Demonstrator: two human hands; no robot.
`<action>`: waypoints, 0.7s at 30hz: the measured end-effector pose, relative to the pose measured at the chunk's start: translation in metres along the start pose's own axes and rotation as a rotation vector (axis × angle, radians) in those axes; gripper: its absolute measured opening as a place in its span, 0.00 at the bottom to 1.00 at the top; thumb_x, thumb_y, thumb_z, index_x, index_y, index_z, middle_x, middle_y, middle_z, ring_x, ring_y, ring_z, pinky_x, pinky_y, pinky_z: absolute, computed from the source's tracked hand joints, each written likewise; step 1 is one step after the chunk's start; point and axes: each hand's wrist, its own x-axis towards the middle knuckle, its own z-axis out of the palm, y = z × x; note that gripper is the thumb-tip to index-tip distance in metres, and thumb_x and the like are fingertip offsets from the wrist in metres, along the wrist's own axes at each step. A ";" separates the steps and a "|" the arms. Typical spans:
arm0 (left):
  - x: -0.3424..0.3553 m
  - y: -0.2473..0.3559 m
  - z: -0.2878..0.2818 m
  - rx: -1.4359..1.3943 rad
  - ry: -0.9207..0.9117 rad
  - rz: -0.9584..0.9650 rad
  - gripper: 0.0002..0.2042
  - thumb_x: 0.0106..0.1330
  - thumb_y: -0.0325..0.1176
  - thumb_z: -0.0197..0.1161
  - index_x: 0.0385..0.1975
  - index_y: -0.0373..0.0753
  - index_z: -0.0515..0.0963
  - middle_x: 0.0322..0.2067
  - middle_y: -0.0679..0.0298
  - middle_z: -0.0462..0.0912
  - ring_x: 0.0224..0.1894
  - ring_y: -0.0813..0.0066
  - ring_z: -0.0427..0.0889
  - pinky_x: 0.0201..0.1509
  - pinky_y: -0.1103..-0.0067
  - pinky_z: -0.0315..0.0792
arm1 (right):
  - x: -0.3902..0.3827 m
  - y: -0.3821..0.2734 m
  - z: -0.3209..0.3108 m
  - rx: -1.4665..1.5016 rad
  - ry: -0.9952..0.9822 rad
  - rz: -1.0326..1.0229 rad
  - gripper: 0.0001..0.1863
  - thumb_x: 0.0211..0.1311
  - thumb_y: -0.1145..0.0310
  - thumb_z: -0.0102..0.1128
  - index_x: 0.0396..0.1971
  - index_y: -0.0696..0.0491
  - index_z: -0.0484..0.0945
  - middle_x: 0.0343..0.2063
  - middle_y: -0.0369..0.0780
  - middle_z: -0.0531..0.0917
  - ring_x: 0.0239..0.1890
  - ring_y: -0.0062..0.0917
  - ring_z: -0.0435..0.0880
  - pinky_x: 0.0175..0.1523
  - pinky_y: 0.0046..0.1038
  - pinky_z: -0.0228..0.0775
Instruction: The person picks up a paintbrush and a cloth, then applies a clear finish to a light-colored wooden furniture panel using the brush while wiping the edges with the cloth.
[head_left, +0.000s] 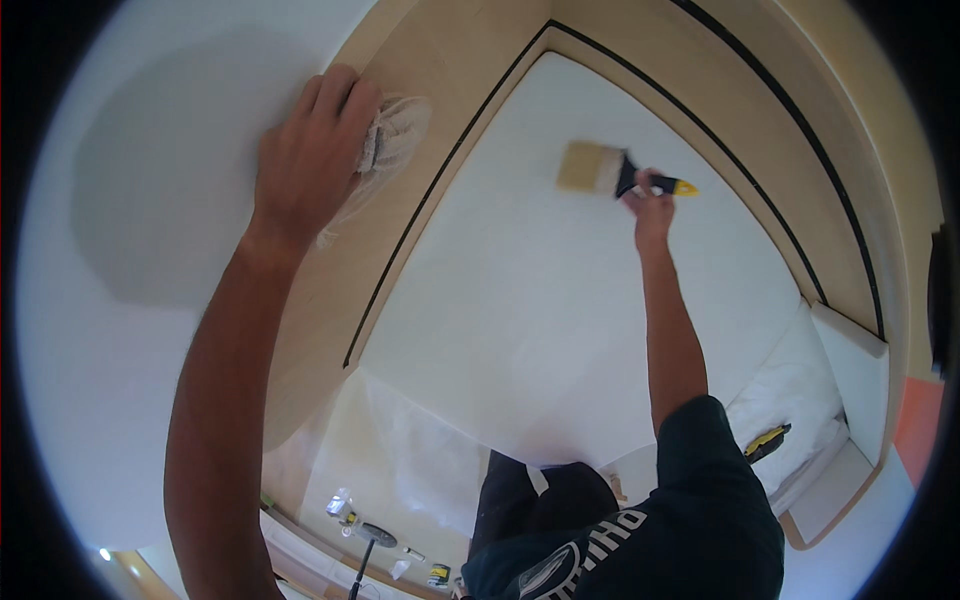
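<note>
brushing step seems in hand. right hand (652, 203) has its fingers wrapped round the handle of a wide brush (597, 168), bristles pointing left, over the upper part of the white panel (490, 280); bristles blurred, can't tell if they touch it. left hand (312, 160) is up by the tan border (465, 60), fingers curled on a pale gauzy wad (402, 125). next move likely calls for flat bristles, an even sweep, clear of the black strip (549, 23).

Left fingers (332, 92) bent, right fingers (641, 202) curled
</note>
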 end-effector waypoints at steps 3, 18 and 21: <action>0.004 0.004 -0.001 0.012 -0.004 -0.011 0.21 0.47 0.22 0.70 0.38 0.45 0.69 0.41 0.69 0.71 0.44 0.69 0.78 0.30 0.72 0.80 | 0.035 0.008 0.019 0.207 0.201 -0.078 0.18 0.64 0.66 0.66 0.50 0.50 0.71 0.41 0.38 0.81 0.39 0.25 0.83 0.44 0.28 0.77; 0.010 0.004 0.005 0.027 0.034 0.018 0.19 0.48 0.22 0.70 0.38 0.45 0.71 0.39 0.72 0.71 0.42 0.74 0.78 0.27 0.76 0.79 | 0.013 0.018 0.099 -0.195 -0.251 -0.004 0.13 0.59 0.67 0.70 0.42 0.51 0.79 0.28 0.30 0.81 0.26 0.13 0.76 0.28 0.20 0.70; 0.011 0.002 0.002 0.011 0.066 0.032 0.19 0.49 0.22 0.70 0.38 0.45 0.71 0.38 0.72 0.71 0.41 0.76 0.78 0.26 0.77 0.78 | 0.086 0.001 0.104 -0.223 0.023 -0.167 0.14 0.59 0.62 0.69 0.39 0.55 0.80 0.28 0.35 0.82 0.24 0.18 0.78 0.29 0.22 0.69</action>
